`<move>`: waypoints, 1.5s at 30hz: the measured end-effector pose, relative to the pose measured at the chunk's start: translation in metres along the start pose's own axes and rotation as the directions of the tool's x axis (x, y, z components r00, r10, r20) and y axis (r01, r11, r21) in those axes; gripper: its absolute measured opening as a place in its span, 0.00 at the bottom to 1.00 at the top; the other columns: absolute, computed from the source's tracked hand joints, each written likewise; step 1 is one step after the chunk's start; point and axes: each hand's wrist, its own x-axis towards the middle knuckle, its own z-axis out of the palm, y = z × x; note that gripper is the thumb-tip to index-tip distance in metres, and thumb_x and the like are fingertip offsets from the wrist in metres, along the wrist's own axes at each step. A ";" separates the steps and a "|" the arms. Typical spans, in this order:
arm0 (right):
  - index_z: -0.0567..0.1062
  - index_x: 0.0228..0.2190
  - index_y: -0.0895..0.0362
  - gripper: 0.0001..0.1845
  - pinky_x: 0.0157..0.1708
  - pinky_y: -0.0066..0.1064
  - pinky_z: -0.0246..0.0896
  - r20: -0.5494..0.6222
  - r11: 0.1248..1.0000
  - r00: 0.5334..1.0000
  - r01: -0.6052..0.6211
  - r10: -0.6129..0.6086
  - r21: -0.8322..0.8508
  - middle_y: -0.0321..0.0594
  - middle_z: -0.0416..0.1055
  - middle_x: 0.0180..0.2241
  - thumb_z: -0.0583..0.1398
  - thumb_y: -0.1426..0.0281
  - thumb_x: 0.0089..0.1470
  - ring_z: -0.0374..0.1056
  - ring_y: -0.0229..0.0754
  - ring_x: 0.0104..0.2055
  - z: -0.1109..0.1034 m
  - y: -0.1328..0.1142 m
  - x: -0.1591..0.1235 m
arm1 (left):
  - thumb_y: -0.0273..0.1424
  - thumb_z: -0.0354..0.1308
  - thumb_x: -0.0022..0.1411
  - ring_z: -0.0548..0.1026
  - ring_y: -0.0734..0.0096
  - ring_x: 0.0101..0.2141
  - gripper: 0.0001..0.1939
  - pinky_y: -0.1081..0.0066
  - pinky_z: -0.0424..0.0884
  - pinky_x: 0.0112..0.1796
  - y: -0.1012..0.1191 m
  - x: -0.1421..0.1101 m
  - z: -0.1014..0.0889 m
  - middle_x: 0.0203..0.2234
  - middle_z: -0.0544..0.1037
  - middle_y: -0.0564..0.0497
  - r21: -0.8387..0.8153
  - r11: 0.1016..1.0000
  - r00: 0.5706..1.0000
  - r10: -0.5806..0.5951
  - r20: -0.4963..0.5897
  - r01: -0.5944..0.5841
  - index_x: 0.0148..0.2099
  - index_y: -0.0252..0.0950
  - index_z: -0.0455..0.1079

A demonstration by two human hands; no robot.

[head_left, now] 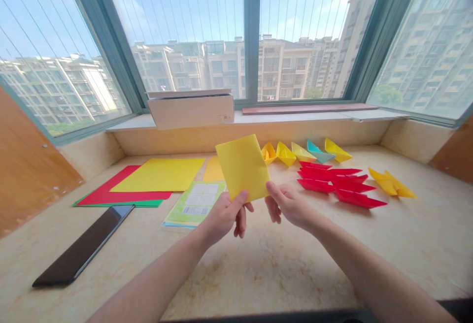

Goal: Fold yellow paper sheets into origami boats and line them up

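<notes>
– Nearest?
– One black phone (pixel 83 246), lying left. Then two hands: left hand (pixel 225 214) pinching one yellow paper rectangle (pixel 242 168) at its bottom edge, right hand (pixel 288 202) at its lower-right corner, above the counter (pixel 281 274).
– Beyond?
– Five paper boats (pixel 303 152) in a row; one white box (pixel 192 111).

The worktop (pixel 281 274) has a beige, marbled surface. On it lies a packet (pixel 197 202) with green print. To the left of the packet is a stack of paper sheets (pixel 158 175), yellow over red over green, and in front of these a flat black device (pixel 84 244). Just behind the packet is an orange sheet (pixel 211 169). Well to its right are a row of boats (pixel 286 154), many red boats (pixel 360 199) and a folded orange-yellow paper (pixel 388 182).
</notes>
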 end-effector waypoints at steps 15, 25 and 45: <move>0.74 0.25 0.60 0.34 0.20 0.25 0.57 -0.095 0.993 0.992 0.079 -0.087 -0.083 0.41 0.74 0.22 0.47 0.45 0.62 0.66 0.34 0.19 -0.002 0.006 0.002 | 0.51 0.48 0.66 0.62 0.76 0.09 0.29 0.76 0.58 0.12 0.006 -0.001 0.003 0.07 0.67 0.52 0.118 0.992 0.995 -0.026 -0.101 0.037 0.26 0.31 0.69; 0.76 0.32 0.61 0.25 0.24 0.27 0.63 -0.023 0.994 0.999 0.036 -0.034 0.100 0.42 0.77 0.28 0.58 0.50 0.58 0.72 0.37 0.24 -0.002 0.000 0.003 | 0.49 0.45 0.69 0.61 0.77 0.09 0.31 0.75 0.58 0.15 0.004 -0.005 0.007 0.07 0.68 0.52 0.265 0.964 0.995 0.007 -0.095 0.018 0.23 0.32 0.69; 0.74 0.22 0.61 0.39 0.19 0.27 0.60 0.085 0.990 0.992 -0.103 0.095 0.097 0.45 0.76 0.17 0.48 0.39 0.57 0.70 0.39 0.17 -0.005 0.006 0.000 | 0.51 0.48 0.66 0.61 0.76 0.08 0.29 0.76 0.57 0.12 0.007 -0.004 0.002 0.07 0.68 0.53 0.124 0.992 0.999 -0.007 -0.039 0.011 0.29 0.30 0.70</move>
